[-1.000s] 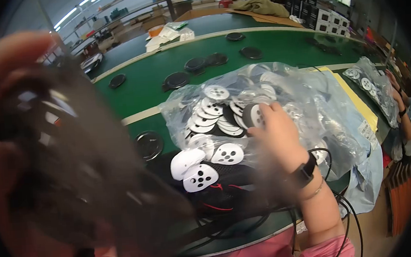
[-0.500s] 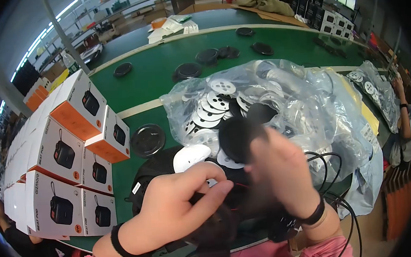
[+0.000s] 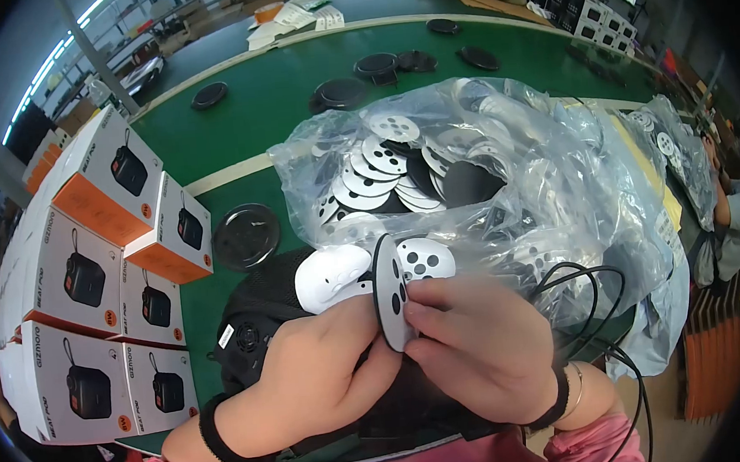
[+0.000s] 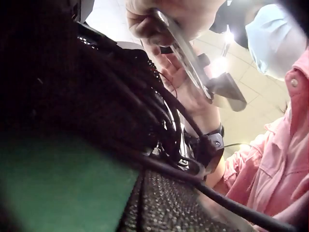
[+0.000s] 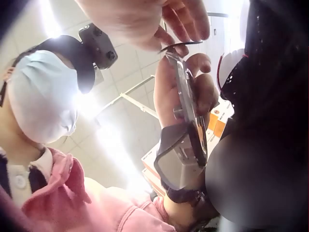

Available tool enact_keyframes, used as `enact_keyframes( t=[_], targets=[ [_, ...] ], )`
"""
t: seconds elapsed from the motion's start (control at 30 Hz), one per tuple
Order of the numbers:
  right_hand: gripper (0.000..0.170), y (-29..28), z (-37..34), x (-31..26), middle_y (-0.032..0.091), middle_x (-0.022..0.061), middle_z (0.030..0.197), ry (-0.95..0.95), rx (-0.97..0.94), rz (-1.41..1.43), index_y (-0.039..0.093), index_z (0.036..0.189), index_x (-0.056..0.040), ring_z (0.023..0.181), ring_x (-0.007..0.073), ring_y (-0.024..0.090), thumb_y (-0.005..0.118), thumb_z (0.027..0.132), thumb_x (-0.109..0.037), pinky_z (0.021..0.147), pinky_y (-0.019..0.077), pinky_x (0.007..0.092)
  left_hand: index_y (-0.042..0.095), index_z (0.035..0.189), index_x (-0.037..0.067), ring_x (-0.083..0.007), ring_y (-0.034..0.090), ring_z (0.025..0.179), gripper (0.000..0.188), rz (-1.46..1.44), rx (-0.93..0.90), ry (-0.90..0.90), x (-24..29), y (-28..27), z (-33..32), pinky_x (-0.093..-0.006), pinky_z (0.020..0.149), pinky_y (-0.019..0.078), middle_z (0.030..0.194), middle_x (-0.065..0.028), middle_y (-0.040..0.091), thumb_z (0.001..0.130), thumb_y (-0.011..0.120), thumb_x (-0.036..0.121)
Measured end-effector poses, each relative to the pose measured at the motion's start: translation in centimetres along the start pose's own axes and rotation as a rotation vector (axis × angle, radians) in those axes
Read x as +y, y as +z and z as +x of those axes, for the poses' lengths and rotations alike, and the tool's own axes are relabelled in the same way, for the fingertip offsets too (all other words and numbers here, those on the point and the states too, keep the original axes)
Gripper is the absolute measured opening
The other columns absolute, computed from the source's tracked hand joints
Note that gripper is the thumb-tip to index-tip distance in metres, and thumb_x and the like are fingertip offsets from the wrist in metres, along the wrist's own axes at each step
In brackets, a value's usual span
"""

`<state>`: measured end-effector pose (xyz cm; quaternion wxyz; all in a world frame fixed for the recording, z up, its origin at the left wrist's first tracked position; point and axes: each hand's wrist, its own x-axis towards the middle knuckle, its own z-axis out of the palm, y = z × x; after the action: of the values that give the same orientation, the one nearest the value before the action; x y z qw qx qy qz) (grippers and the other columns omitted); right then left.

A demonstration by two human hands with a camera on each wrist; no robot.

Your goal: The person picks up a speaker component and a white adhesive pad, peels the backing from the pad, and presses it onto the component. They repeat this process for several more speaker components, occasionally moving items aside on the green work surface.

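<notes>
A white disc with black holes and a dark edge (image 3: 391, 294) stands nearly on edge between both hands. The right hand (image 3: 485, 343) pinches it from the right, and its thin edge (image 5: 181, 45) shows by the right fingers in the right wrist view. Below that edge the left hand (image 3: 316, 367) grips a dark glossy plate (image 5: 188, 94) with a small knob; the left wrist view also shows this plate (image 4: 186, 55). Left knuckles hide most of the plate in the head view. Behind the hands lie white pieces (image 3: 332, 277) and a holed white plate (image 3: 427, 259).
A clear bag (image 3: 521, 167) of white and black discs lies beyond the hands. Boxes (image 3: 73, 272) are stacked at left, beside a round black part (image 3: 246, 236). Black cables (image 3: 588, 301) loop at right. Several black parts (image 3: 339, 93) lie on the green surface farther back.
The right hand has taken a disc from the bag and brought it back to the left hand. The left hand has come down from close before the head camera with the dark plate.
</notes>
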<state>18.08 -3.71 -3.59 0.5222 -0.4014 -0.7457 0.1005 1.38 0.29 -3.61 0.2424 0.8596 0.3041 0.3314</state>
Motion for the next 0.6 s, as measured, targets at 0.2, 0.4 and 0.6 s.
enact_keyframes(
  t=[0.2, 0.4, 0.6],
  targets=[
    [0.023, -0.08, -0.24, 0.2, 0.058, 0.0102, 0.087, -0.026, -0.03, -0.018, 0.062, 0.088, -0.0004, 0.062, 0.0201, 0.059, 0.067, 0.065, -0.001, 0.053, 0.0485, 0.0259, 0.048, 0.075, 0.002, -0.0294, 0.05, 0.048, 0.013, 0.036, -0.036, 0.044, 0.32, -0.28, 0.08, -0.0339, 0.041, 0.04, 0.057, -0.0096, 0.048, 0.066, 0.057, 0.007],
    [0.023, 0.21, -0.49, -0.07, 0.057, 0.0087, 0.084, -0.026, -0.074, -0.027, 0.061, 0.09, -0.0004, 0.064, 0.0205, 0.059, 0.066, 0.067, -0.002, 0.053, 0.0495, 0.0269, 0.046, 0.07, 0.002, -0.03, 0.049, 0.047, 0.011, 0.006, -0.032, 0.004, 0.44, -0.56, 0.25, -0.0345, 0.04, 0.0379, 0.057, -0.0107, 0.047, 0.066, 0.055, 0.004],
    [0.022, 0.15, -0.61, -0.13, 0.057, 0.0084, 0.083, 0.013, -0.087, 0.014, 0.061, 0.088, -0.0005, 0.063, 0.0205, 0.059, 0.066, 0.067, -0.001, 0.052, 0.0492, 0.0265, 0.046, 0.072, 0.002, -0.0309, 0.049, 0.048, 0.01, -0.012, -0.037, -0.006, 0.23, -0.43, 0.19, -0.0354, 0.042, 0.0387, 0.058, -0.0119, 0.047, 0.067, 0.055, 0.004]
  ],
)
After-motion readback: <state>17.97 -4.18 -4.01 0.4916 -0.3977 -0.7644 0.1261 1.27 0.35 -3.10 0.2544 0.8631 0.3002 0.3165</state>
